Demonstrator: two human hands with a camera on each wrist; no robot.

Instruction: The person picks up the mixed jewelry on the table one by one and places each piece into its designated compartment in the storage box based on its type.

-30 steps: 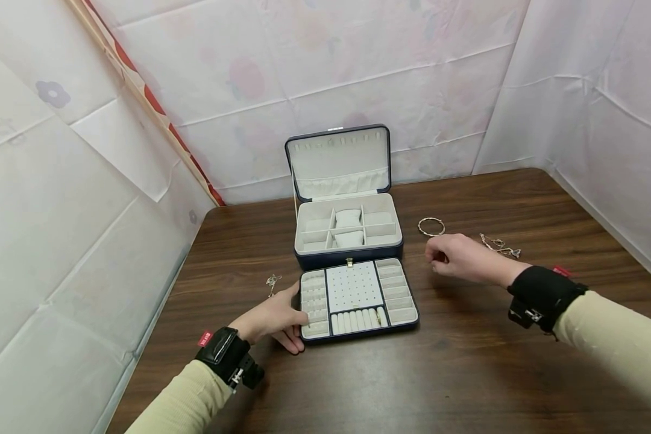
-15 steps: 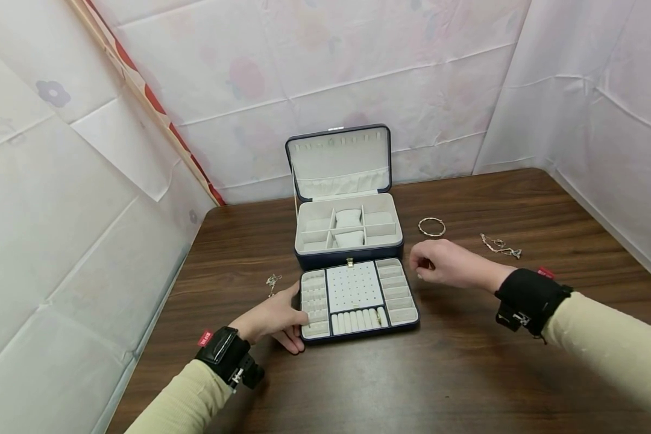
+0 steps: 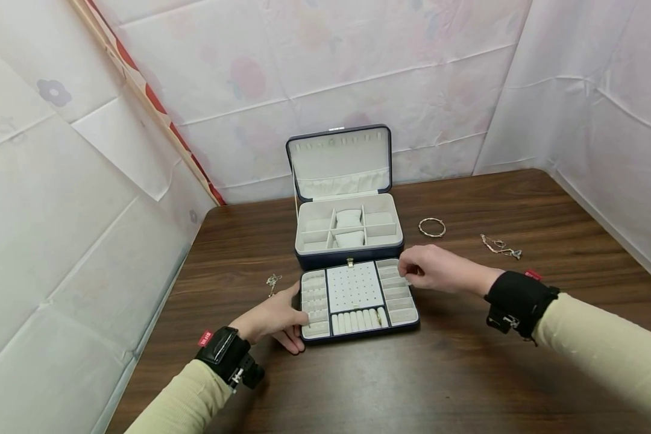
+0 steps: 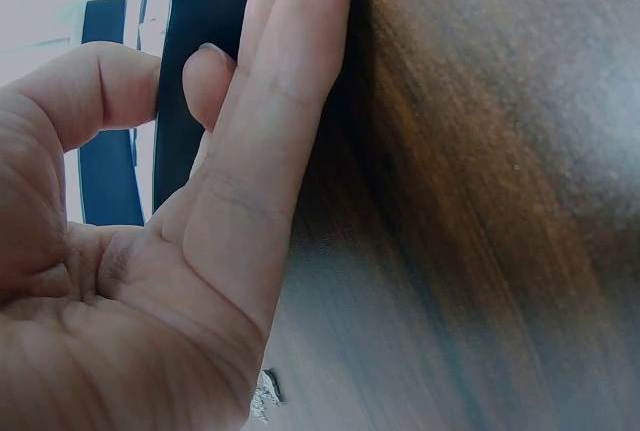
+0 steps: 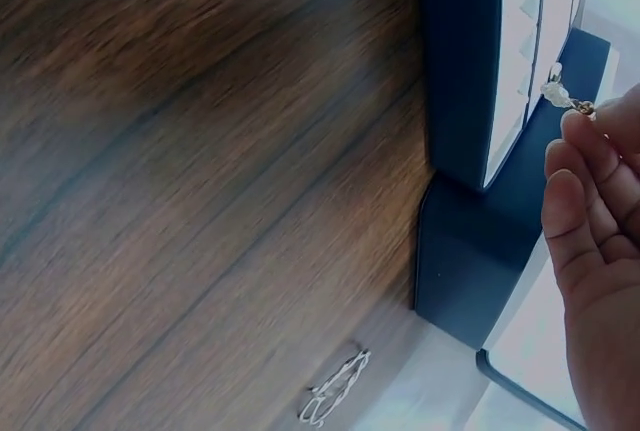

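Since the earlier frames, the right hand (image 3: 436,269) has travelled toward 9 o'clock across the counter (image 3: 466,374) and now hovers over the right-hand column of slots in the removable tray (image 3: 358,298). Its fingers are curled, and the fingertips (image 5: 585,141) pinch a small earring (image 5: 562,97) with a pale stone; in the head view the earring is too small to make out. The left hand (image 3: 273,316) has not shifted: it rests at the 9 o'clock edge of the tray, with straight fingers (image 4: 270,151) laid flat against the dark side wall and the thumb (image 4: 95,91) apart from them. It grips nothing.

The tray lies on the counter just in front of the open jewellery box (image 3: 347,232), whose lid (image 3: 339,160) stands upright at 12 o'clock. A bangle (image 3: 431,227) lies on the counter at 3 o'clock of the box, and a chain (image 3: 500,246) lies further toward 3 o'clock, well apart from the right hand. A second small chain (image 3: 273,282) lies near the left hand, at 9 o'clock of the tray.
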